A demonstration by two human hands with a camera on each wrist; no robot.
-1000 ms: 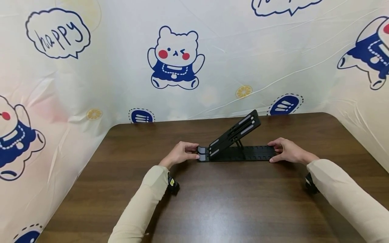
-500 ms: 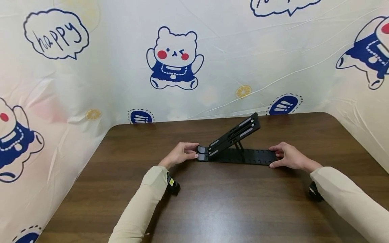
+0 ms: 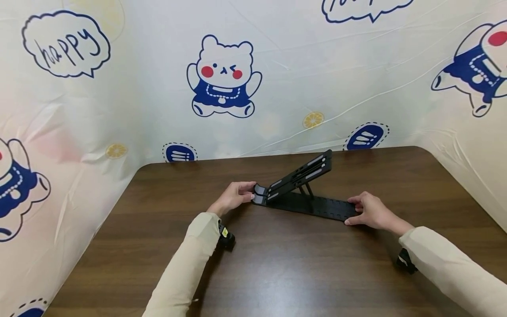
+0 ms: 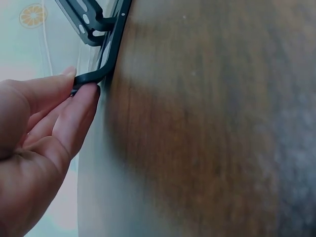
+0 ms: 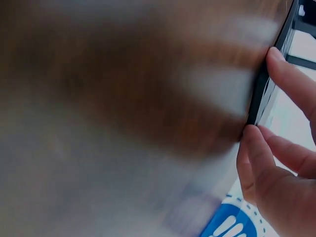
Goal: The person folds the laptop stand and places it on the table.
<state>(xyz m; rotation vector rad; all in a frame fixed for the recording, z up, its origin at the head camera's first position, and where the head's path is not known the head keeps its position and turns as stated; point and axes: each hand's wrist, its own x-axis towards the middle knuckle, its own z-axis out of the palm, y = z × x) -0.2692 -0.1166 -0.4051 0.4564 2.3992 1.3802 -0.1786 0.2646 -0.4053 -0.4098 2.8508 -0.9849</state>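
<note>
A black folding laptop stand [image 3: 313,205] lies on the table, its slotted upper arm raised at a slant and propped by a thin strut. At its left end, my left hand [image 3: 233,197] pinches the upturned grey-padded lip; the left wrist view shows thumb above and fingers below the curved lip [image 4: 91,76]. My right hand [image 3: 372,211] holds the right end of the flat base, with thumb on the near edge and fingers round the end. In the right wrist view, that thumb and fingertips touch the base's dark edge [image 5: 259,94].
The brown wooden table [image 3: 253,264] has rounded far corners. Behind it and along both sides hangs a pale printed cloth [image 3: 285,79] with bears and lemon slices. A small black camera [image 3: 226,237] is strapped at the left wrist, another [image 3: 405,261] at the right.
The stand has turned on the table: its right end has come nearer with my right hand, its left end has gone slightly farther away. Both hands keep their hold. The head view has shifted slightly.
</note>
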